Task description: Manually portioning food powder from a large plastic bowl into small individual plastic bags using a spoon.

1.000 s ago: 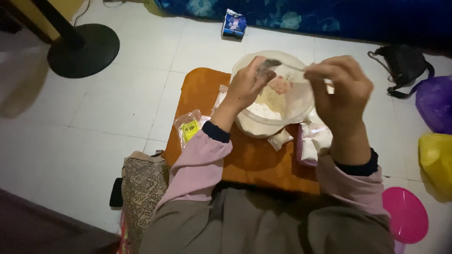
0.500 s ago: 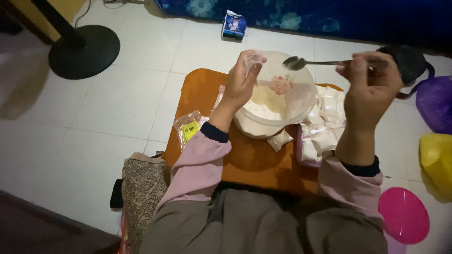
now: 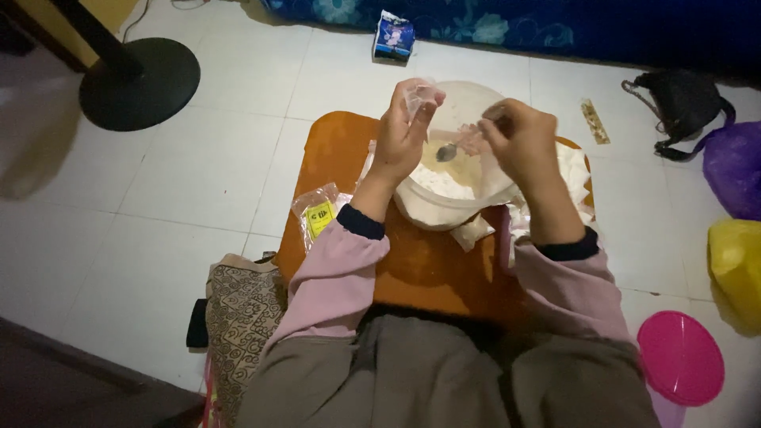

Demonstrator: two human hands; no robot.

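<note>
Resting on a low orange table (image 3: 341,150), a round translucent plastic bowl (image 3: 468,198) holds pale powder. Above it, the left hand (image 3: 404,131) pinches a small clear plastic bag (image 3: 420,95) upright. The right hand (image 3: 519,139) curls around a metal spoon (image 3: 446,152), whose handle is mostly hidden.
</note>
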